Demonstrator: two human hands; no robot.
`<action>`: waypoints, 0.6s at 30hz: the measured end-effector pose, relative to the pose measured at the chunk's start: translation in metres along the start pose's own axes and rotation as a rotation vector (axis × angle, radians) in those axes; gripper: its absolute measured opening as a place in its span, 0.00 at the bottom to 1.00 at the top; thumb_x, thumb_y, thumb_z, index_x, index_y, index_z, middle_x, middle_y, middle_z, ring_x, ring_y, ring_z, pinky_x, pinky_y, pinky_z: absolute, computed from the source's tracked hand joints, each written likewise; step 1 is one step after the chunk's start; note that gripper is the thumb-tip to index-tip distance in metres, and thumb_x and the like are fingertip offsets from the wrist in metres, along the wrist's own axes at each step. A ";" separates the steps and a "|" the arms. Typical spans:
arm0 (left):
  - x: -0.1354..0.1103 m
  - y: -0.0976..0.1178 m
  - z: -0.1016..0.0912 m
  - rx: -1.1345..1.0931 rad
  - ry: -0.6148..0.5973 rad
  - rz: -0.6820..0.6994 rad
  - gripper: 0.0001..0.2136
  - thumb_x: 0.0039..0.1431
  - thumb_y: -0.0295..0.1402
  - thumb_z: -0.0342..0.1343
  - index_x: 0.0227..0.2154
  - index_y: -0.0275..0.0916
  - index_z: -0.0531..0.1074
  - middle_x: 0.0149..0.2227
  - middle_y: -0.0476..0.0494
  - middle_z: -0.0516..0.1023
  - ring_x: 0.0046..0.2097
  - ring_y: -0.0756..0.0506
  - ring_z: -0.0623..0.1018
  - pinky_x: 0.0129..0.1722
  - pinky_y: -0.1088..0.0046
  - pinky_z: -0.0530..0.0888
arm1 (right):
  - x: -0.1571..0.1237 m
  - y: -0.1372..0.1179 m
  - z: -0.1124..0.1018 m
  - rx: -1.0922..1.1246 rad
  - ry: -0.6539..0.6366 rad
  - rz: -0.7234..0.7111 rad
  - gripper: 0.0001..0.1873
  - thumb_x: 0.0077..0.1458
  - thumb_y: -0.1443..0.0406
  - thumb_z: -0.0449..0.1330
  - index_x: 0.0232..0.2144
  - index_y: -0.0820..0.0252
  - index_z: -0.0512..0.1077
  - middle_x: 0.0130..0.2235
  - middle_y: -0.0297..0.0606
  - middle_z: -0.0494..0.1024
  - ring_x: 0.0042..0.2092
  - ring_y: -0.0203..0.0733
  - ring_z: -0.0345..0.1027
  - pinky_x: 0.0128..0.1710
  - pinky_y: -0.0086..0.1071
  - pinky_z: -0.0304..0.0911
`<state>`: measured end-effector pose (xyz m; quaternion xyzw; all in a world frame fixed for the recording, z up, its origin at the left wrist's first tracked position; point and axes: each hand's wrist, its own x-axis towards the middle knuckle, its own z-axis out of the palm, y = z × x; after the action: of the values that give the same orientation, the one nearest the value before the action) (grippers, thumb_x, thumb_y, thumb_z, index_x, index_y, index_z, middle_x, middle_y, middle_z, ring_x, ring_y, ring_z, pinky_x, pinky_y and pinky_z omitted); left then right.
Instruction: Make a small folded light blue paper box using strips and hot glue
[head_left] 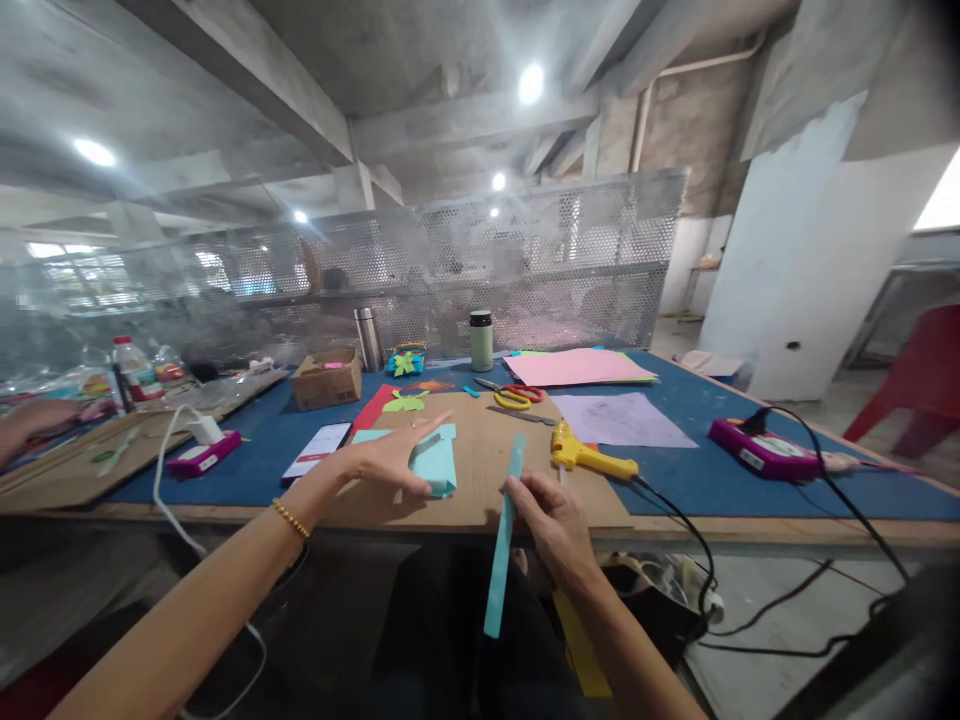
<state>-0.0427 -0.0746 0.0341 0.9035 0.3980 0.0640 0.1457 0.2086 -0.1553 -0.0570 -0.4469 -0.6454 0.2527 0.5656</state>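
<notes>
My right hand (551, 515) pinches a light-blue paper strip (501, 560) between thumb and fingers. The strip slants down past the table's front edge, its upper end above the cardboard. My left hand (394, 460) is open, thumb and fingers spread over a folded light-blue paper piece (442, 465) on the cardboard sheet (480, 460); whether it presses on the piece I cannot tell. To the right of my right hand lies a yellow glue gun (592, 460) with a black cord. Scissors with red and yellow handles (517, 397) rest farther back.
A phone (319, 450) and red paper (375, 415) lie left of the cardboard. Behind stand a small box (326, 380), a steel flask (367, 340) and a green bottle (481, 342). Pink paper (577, 367) and purple power strips (765, 450) are around. Another person's hand (45, 420) shows far left.
</notes>
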 end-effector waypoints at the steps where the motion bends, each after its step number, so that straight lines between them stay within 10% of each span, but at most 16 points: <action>1: -0.006 -0.001 0.002 -0.002 -0.022 0.005 0.56 0.43 0.43 0.66 0.70 0.43 0.35 0.72 0.35 0.43 0.70 0.32 0.50 0.66 0.54 0.54 | 0.000 0.000 0.000 -0.002 -0.008 0.004 0.20 0.60 0.51 0.55 0.26 0.60 0.72 0.23 0.31 0.66 0.27 0.34 0.60 0.26 0.27 0.54; 9: -0.030 -0.033 0.006 0.190 0.178 -0.124 0.39 0.55 0.29 0.53 0.68 0.47 0.46 0.72 0.41 0.44 0.71 0.35 0.46 0.67 0.53 0.52 | 0.022 -0.033 -0.004 -0.055 -0.164 0.037 0.22 0.58 0.51 0.55 0.22 0.61 0.69 0.20 0.29 0.63 0.23 0.33 0.57 0.23 0.27 0.52; 14: -0.022 -0.006 0.019 0.169 0.467 -0.319 0.29 0.62 0.37 0.47 0.66 0.41 0.53 0.66 0.35 0.61 0.66 0.36 0.61 0.61 0.57 0.63 | 0.060 -0.040 -0.002 -0.017 -0.170 -0.005 0.20 0.56 0.51 0.57 0.22 0.59 0.67 0.19 0.29 0.66 0.22 0.33 0.59 0.22 0.27 0.54; 18: 0.000 0.014 0.037 0.061 0.420 -0.324 0.37 0.58 0.45 0.51 0.68 0.37 0.48 0.66 0.30 0.60 0.66 0.30 0.61 0.59 0.53 0.64 | 0.081 -0.033 0.000 -0.119 -0.167 -0.021 0.20 0.56 0.51 0.55 0.20 0.59 0.67 0.17 0.30 0.66 0.20 0.33 0.60 0.20 0.27 0.54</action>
<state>-0.0241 -0.0911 0.0037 0.7989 0.5606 0.2142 0.0410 0.2019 -0.1008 0.0111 -0.4501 -0.7089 0.2444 0.4850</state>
